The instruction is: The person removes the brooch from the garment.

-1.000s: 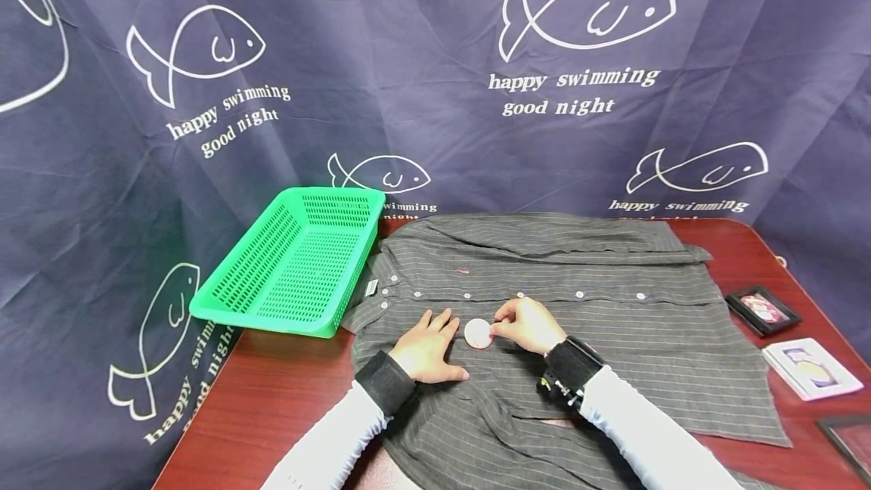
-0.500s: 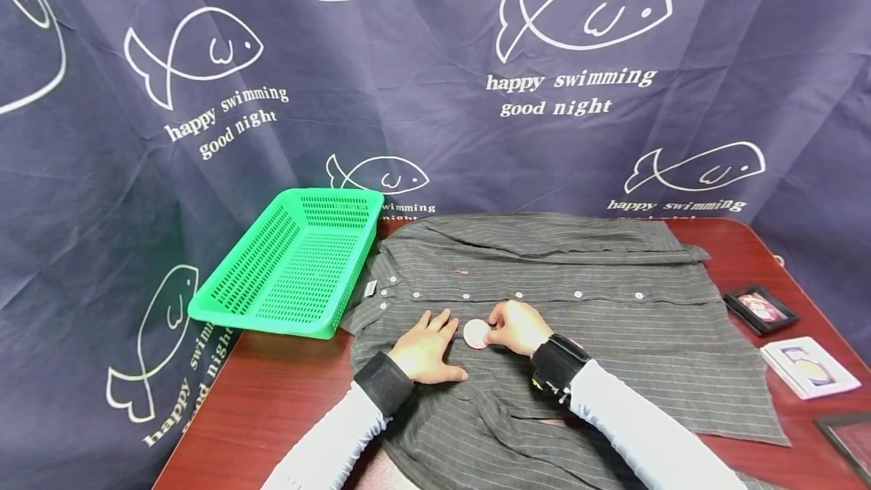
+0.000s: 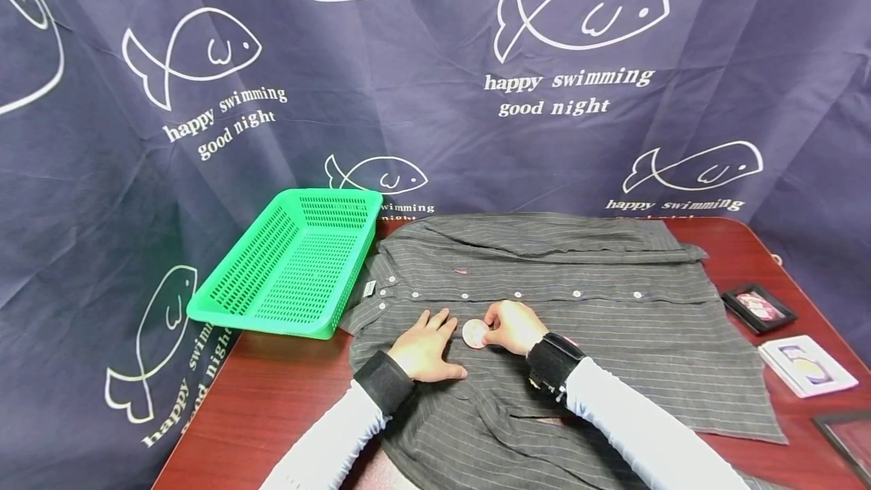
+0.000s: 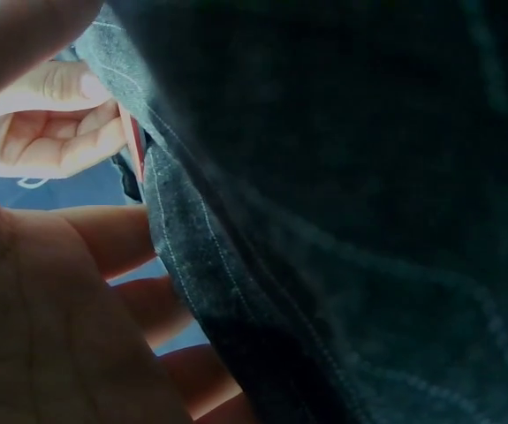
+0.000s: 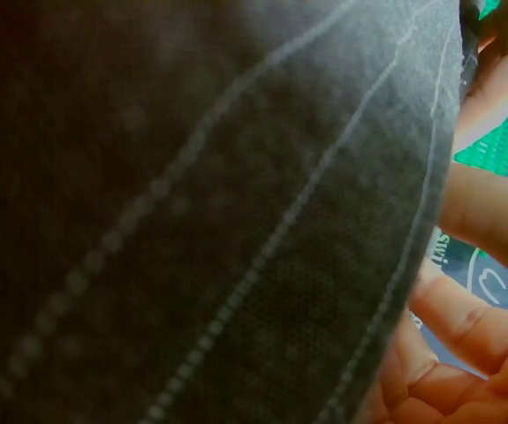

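Observation:
A dark grey pinstriped button-up shirt (image 3: pixel 640 354) lies spread on the table, its collar to the left. On its front sits a small round white disc (image 3: pixel 472 333) with a pinkish edge; its exact kind does not show. My right hand (image 3: pixel 519 327), fingers curled, pinches the disc's right edge between thumb and fingertips. To the left of the disc, my left hand (image 3: pixel 423 348) rests on the shirt, palm down with fingers spread. In the left wrist view, a red rim of the disc (image 4: pixel 133 141) shows close to the right hand's fingers (image 4: pixel 77 146).
A green plastic basket (image 3: pixel 299 271) stands at the table's left. Along the right side lie a small black frame (image 3: pixel 758 308), a white frame (image 3: pixel 808 366) and part of a dark frame (image 3: pixel 847 441). A blue curtain (image 3: pixel 435 82) with fish drawings hangs behind the reddish table (image 3: pixel 272 392).
My right hand has shifted slightly left, its thumb now overlapping the disc's right part. The left hand stays on the shirt, and the disc has hardly moved.

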{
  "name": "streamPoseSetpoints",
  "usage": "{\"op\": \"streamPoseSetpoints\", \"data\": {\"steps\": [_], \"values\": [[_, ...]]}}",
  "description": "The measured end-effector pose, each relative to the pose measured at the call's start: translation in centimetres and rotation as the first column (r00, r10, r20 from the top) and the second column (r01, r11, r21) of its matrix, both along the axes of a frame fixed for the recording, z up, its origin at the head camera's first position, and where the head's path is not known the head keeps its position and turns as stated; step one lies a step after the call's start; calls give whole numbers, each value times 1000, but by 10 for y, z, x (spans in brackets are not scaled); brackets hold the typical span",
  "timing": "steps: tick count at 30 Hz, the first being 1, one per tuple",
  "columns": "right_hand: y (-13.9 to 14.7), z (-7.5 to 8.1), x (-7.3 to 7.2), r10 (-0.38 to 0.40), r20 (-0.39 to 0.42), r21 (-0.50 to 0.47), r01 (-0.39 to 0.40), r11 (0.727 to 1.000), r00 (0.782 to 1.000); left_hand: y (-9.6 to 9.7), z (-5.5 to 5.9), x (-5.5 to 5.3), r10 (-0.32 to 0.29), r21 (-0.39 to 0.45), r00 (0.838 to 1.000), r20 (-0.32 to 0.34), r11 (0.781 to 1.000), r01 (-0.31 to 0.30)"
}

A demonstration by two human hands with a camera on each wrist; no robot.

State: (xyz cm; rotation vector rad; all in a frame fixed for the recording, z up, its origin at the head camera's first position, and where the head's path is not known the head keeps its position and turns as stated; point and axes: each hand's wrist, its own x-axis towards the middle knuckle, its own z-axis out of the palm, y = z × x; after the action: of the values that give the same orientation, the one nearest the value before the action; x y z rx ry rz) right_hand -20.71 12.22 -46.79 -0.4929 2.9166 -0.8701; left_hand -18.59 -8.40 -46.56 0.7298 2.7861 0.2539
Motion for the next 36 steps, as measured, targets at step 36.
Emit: {"op": "streamPoseSetpoints", "data": {"steps": [36], "values": [[-2,6,0,68,18,-36,-67,997,998,11,-1,-4,-19,-40,1000,-10,999,18]]}}
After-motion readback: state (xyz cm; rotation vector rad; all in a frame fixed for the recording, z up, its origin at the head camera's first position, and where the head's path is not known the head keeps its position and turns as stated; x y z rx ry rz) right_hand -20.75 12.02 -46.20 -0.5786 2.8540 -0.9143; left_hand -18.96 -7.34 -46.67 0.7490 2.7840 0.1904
